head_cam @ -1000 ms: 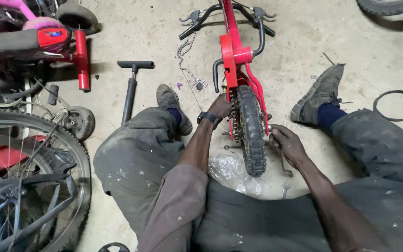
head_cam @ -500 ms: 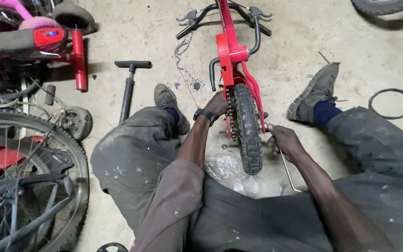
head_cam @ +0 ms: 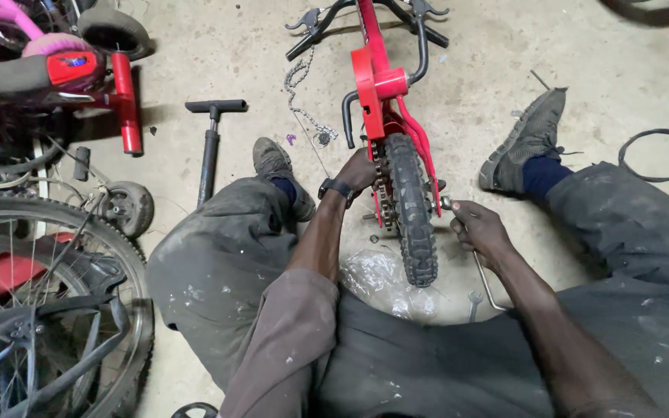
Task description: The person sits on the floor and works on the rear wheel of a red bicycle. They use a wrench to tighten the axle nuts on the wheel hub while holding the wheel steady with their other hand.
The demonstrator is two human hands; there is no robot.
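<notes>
Person sitting on concrete floor (head_cam: 195,70), legs spread, small red bicycle (head_cam: 381,85) lying between feet. Left hand (head_cam: 359,172) closing around left side of rear wheel (head_cam: 412,209), beside chain (head_cam: 382,197). Right hand (head_cam: 480,230) gripping long metal wrench (head_cam: 483,272), its head sitting at axle on wheel's right side. Black hand pump (head_cam: 209,147) lying near left shoe (head_cam: 279,172). Loose chain (head_cam: 303,97) lying by handlebars. Large bicycle wheel (head_cam: 48,310) leaning at left.
</notes>
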